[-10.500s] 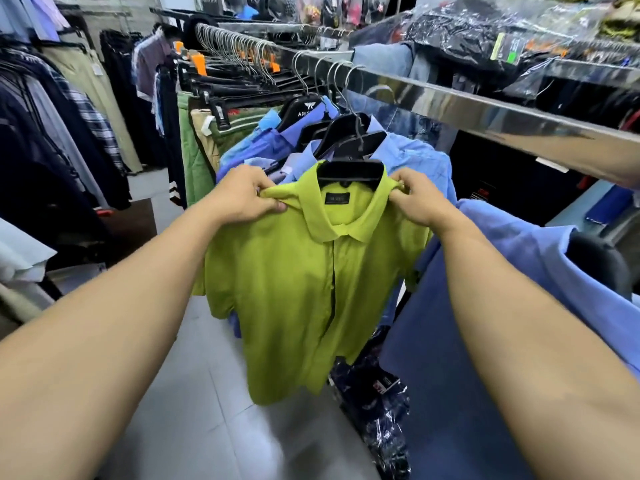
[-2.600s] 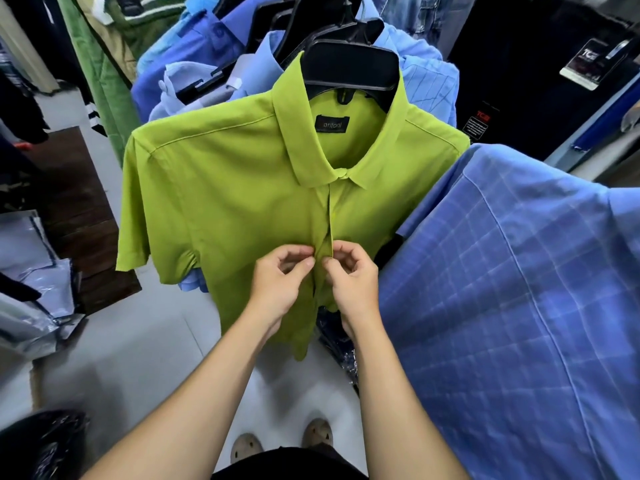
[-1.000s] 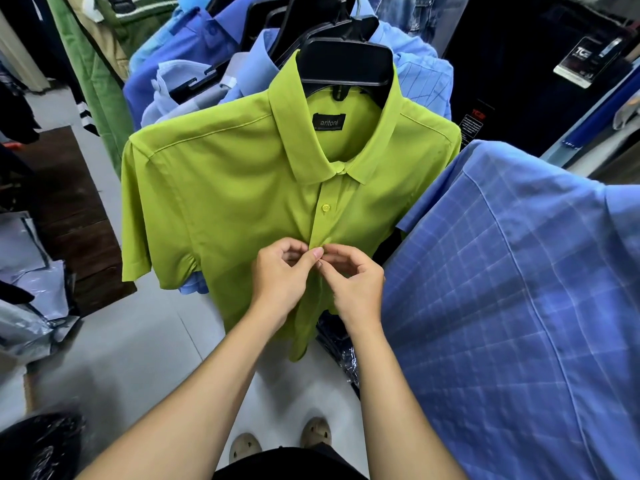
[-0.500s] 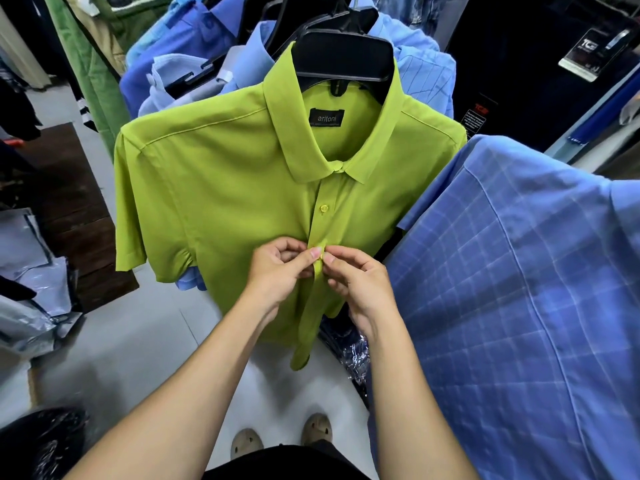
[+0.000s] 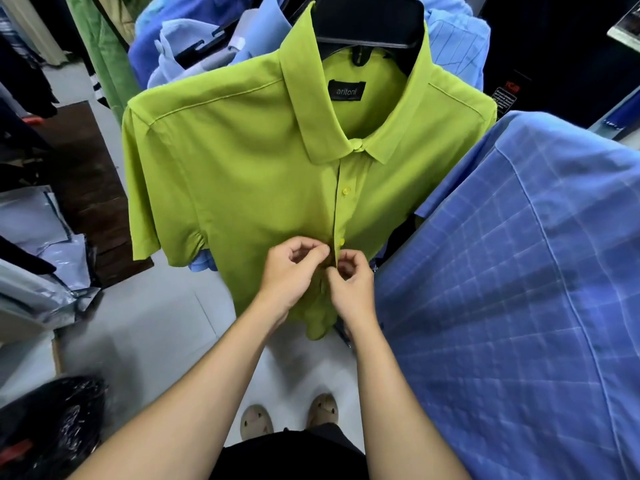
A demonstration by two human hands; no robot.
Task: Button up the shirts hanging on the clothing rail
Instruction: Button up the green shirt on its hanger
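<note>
A lime-green short-sleeved shirt (image 5: 249,174) hangs in front of me on a black hanger (image 5: 370,22). Its collar button and two yellow buttons down the placket are fastened; the lower one (image 5: 342,241) sits just above my fingers. My left hand (image 5: 294,268) pinches the left edge of the placket below that button. My right hand (image 5: 351,285) pinches the right edge opposite it, fingertips almost meeting. The shirt's hem hangs loose below my hands.
A blue checked shirt (image 5: 519,289) hangs close on my right, and light blue shirts (image 5: 194,39) behind the green one. Grey plastic bags (image 5: 38,258) lie on the floor at left, a black bag (image 5: 52,420) at lower left. My feet stand on pale tiles (image 5: 149,327).
A second placket button is now fastened and visible above my fingers. Both hands have shifted slightly down the placket, and the view has moved closer to the shirt.
</note>
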